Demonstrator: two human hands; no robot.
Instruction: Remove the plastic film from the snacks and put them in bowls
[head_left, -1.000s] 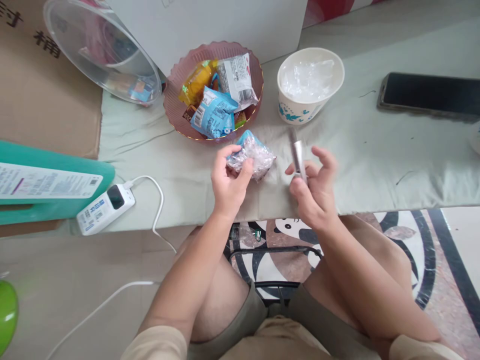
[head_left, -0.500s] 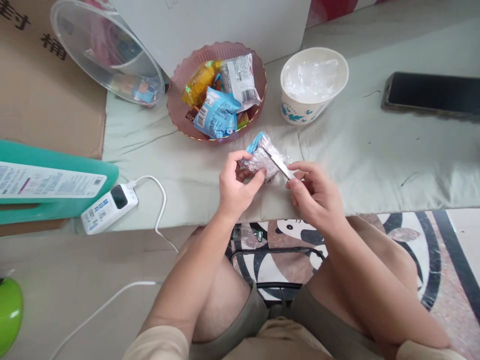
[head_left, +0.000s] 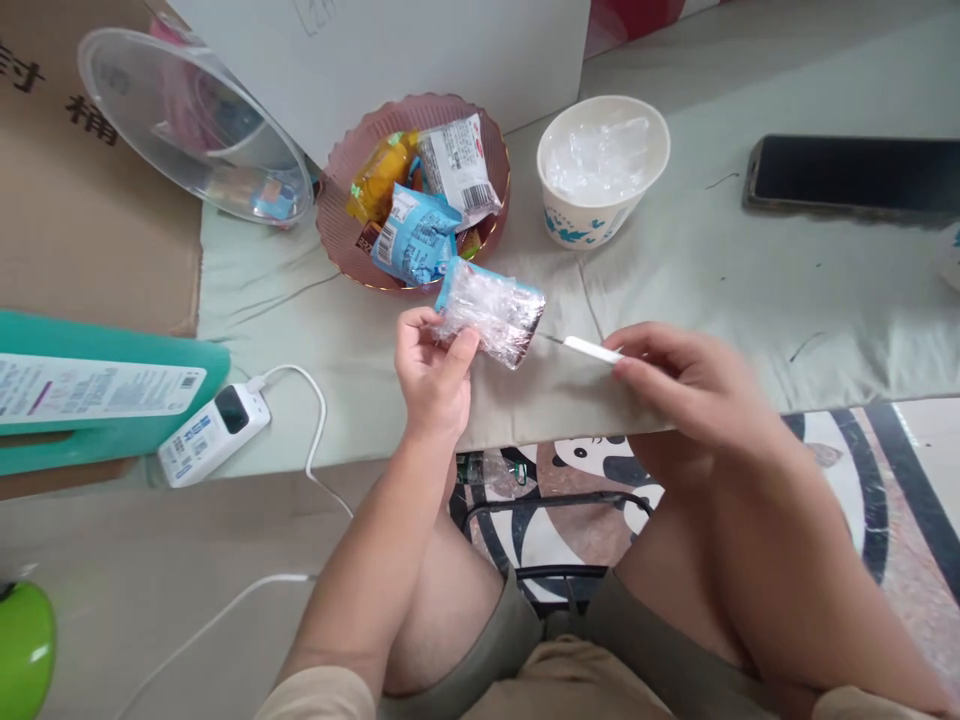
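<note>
My left hand is closed around a small blue-edged packet wrapped in clear plastic film, its thumb pressed on the near side. The packet is held above the cloth, just in front of the pink bowl, and its right end looks silvery and dark. Between the thumb and fingers of my right hand is a small white-handled knife. Its thin tip points left, close to the packet's right end; I cannot tell whether they touch.
Snack packets fill the pink bowl. A paper cup holds crumpled clear plastic. A phone lies at right. At left are a clear tub, a green jug and a white power bank with a cable.
My right hand has drawn the knife away to the right, off the film. My left hand has shifted slightly left and turned the packet, which now shows more of its wrapped face.
</note>
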